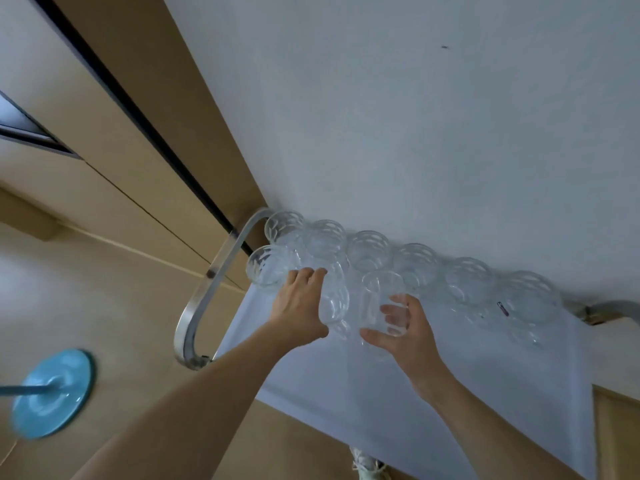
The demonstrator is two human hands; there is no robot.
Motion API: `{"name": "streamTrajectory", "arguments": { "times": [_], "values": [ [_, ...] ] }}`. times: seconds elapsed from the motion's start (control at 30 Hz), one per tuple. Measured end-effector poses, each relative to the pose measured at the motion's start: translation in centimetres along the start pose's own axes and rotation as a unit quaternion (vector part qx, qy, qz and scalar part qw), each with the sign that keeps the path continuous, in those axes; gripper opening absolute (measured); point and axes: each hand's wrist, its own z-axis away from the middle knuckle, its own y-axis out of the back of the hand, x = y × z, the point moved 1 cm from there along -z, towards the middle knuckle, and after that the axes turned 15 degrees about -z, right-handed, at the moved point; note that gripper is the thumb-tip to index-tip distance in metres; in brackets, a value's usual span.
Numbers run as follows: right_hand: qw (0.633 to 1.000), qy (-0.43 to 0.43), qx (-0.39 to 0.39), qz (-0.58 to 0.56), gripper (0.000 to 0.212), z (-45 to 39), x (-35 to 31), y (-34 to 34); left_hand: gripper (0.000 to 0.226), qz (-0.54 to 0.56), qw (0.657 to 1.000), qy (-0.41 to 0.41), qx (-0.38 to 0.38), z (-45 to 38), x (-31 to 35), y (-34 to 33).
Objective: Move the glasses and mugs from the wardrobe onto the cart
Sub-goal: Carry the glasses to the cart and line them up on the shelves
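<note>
A white cart top point(450, 375) carries a row of several clear patterned glasses point(467, 282) along its far edge by the wall. My left hand point(299, 306) grips a clear glass point(334, 292) at the left end of the cart, beside another glass point(266, 268) at the corner. My right hand point(405, 330) holds a tall clear glass point(381, 299) just in front of the row, fingers showing through it. Whether the two held glasses rest on the cart or hang just above it is unclear.
The cart's curved metal handle point(204, 296) rises at its left end. A pale wall point(381, 116) stands right behind the glasses. A blue round base on a pole point(52, 393) sits on the floor at the left. Beige wardrobe panels point(104, 133) fill the upper left.
</note>
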Motion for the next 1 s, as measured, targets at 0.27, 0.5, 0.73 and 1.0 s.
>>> {"name": "streamTrajectory", "arguments": {
  "times": [0.27,0.5,0.73,1.0],
  "values": [
    [1.0,0.001,0.018,-0.015,0.08,-0.8,0.8,-0.4,0.107,-0.073,0.997,-0.011,0.019,-1.7,-1.2,-0.5],
    [0.998,0.013,0.044,-0.035,0.082,-0.5,1.8,-1.3,0.109,-0.086,0.996,-0.024,0.029,-3.3,-2.6,-1.1],
    [0.993,0.01,0.099,-0.056,0.084,1.1,2.9,-3.9,0.102,-0.08,0.992,-0.064,0.075,-3.6,-4.4,-1.6],
    [0.984,0.014,0.168,-0.057,0.079,4.1,5.5,-7.7,0.094,-0.026,0.986,-0.121,0.11,-2.4,-6.6,-2.7]
  ]
}}
